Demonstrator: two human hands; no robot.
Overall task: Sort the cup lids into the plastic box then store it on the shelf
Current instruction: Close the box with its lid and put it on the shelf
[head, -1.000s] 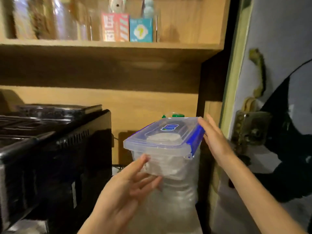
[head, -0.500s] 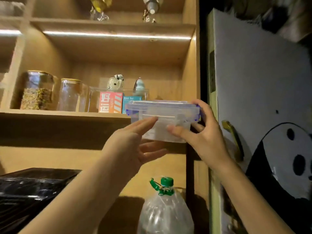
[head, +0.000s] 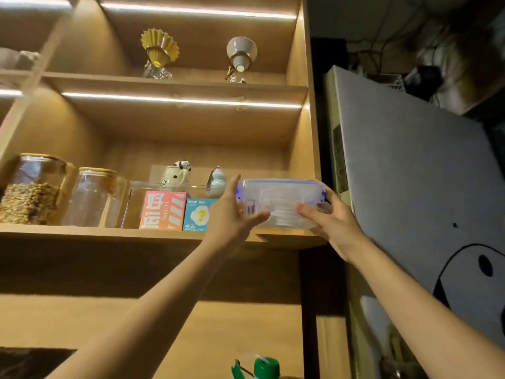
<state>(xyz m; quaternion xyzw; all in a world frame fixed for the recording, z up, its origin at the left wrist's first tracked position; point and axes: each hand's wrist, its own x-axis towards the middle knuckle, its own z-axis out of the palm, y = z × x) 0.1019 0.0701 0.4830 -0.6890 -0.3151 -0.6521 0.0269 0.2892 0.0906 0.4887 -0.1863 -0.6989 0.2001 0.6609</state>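
One clear plastic box with blue lid clips (head: 281, 202), lid on, stack of translucent cup lids (head: 282, 210) visible through the wall; count unreadable. Box sits at the right end of the lit wooden shelf (head: 109, 232), base at the front edge. Left hand (head: 232, 217) grasps its left end, right hand (head: 332, 224) its right end, thumbs across the near face. To the left: two glass jars (head: 32, 188), orange-red carton (head: 162, 210), teal carton (head: 199, 214) just beside the left hand. Two figurines behind. Shelf above holds two cone-shaped pieces. Green bottle cap (head: 266, 367) below.
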